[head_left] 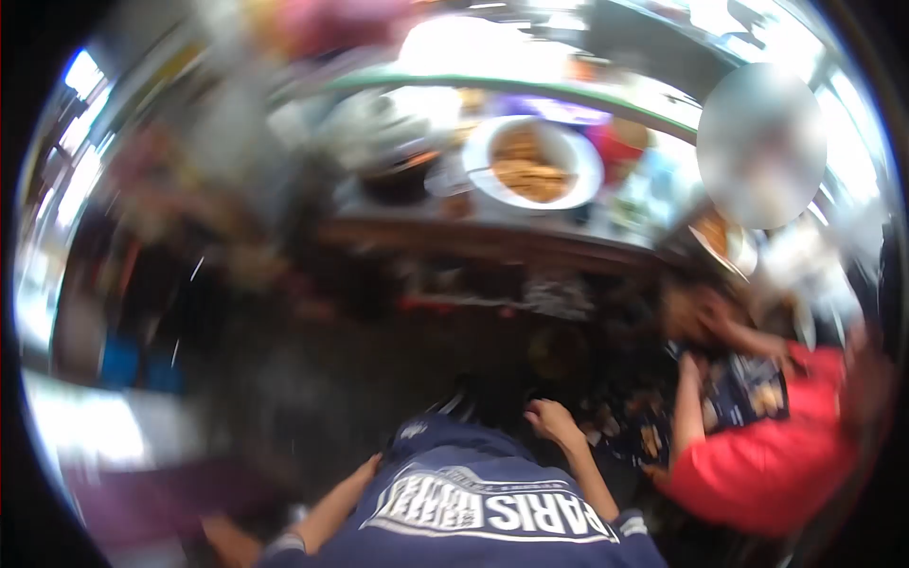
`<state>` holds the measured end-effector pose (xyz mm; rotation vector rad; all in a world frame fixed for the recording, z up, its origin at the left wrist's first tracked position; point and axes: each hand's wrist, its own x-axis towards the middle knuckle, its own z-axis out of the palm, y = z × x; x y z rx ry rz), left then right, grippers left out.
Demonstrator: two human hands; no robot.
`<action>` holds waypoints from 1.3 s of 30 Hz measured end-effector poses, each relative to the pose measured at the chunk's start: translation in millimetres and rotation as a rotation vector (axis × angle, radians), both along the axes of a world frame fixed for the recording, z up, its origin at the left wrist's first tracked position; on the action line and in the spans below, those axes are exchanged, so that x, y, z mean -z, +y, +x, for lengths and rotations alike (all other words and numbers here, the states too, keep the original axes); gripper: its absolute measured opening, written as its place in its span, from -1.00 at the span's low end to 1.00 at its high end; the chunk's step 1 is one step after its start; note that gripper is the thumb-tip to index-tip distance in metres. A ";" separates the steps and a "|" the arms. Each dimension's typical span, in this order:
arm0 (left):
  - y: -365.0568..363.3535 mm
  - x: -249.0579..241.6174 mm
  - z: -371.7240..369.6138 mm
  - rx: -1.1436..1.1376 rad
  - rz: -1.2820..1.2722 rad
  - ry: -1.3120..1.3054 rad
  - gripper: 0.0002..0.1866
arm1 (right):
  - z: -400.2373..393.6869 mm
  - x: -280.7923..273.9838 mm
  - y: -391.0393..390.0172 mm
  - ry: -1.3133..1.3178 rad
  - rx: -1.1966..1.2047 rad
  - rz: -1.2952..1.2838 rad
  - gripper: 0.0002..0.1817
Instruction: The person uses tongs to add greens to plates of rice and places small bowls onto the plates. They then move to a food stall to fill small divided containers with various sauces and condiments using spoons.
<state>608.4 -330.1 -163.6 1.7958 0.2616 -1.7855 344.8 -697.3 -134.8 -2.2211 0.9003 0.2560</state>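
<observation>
My right hand point(551, 418) is low in front of my body, just beyond the hem of my navy shirt point(454, 492) with white lettering. Its fingers look curled in, and whatever they may hold is hidden. On the other side, my left hand point(373, 464) is at the edge of the shirt, with its fingers out of sight behind the cloth. Beyond both hands lies a dark, blurred floor point(312, 379).
Ahead stands a counter point(492, 235) with a white bowl point(481, 175) of brownish-yellow food pieces and a dark pot point(398, 180). At right, a person in a red top point(767, 483) sits close by. A purple surface point(161, 497) lies at lower left. Motion smears much of the view.
</observation>
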 end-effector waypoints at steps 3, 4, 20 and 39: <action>-44.7 69.4 87.8 0.187 -0.082 -0.180 -0.41 | 15.2 -21.8 -23.5 -0.099 0.143 -0.049 -0.72; -110.4 -25.7 81.3 0.117 -0.105 -0.292 -0.37 | 19.4 -35.0 -28.2 -0.114 0.176 -0.069 -0.72; -187.0 -6.9 145.0 0.540 -0.131 -0.216 -0.34 | 12.6 -24.2 -4.4 0.019 0.500 0.043 -0.72; -181.5 -104.1 159.3 0.515 -0.345 0.243 -0.71 | -59.6 34.3 -35.4 0.048 0.451 0.279 -0.72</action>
